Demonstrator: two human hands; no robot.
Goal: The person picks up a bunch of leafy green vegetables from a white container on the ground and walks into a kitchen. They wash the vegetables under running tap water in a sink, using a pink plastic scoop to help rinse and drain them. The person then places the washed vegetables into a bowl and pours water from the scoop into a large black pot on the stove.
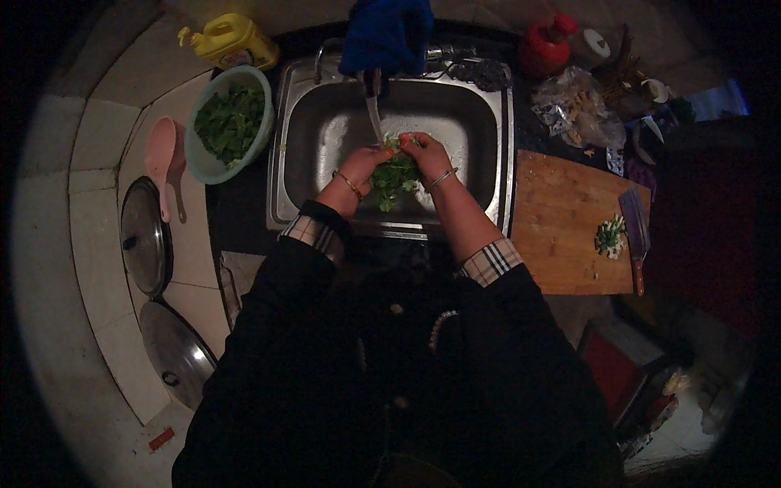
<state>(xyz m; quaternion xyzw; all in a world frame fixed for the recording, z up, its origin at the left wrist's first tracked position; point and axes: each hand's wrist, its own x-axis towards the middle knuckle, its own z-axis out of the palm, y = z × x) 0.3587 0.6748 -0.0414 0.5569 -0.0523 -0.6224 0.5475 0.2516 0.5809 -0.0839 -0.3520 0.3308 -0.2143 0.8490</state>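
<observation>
Over the stainless steel sink [341, 213], my left hand [361, 168] and my right hand [430, 157] hold a bunch of leafy green herbs [393, 180] between them. The fingertips of both hands are close together at the top of the bunch, and its leaves hang down. A stream of water [373, 116] falls from the tap just behind the hands. A blue cloth [387, 36] covers part of the tap. Left of the sink, a pale green basin [266, 131] holds many dark green leaves [229, 122].
On the right, a wooden cutting board [555, 226] carries a cleaver [636, 226] and chopped scallion [610, 236]. Behind it lies a plastic bag [573, 113] near a red container [543, 52]. At left are a yellow jug [235, 43], pink ladles [161, 149] and pot lids [146, 238].
</observation>
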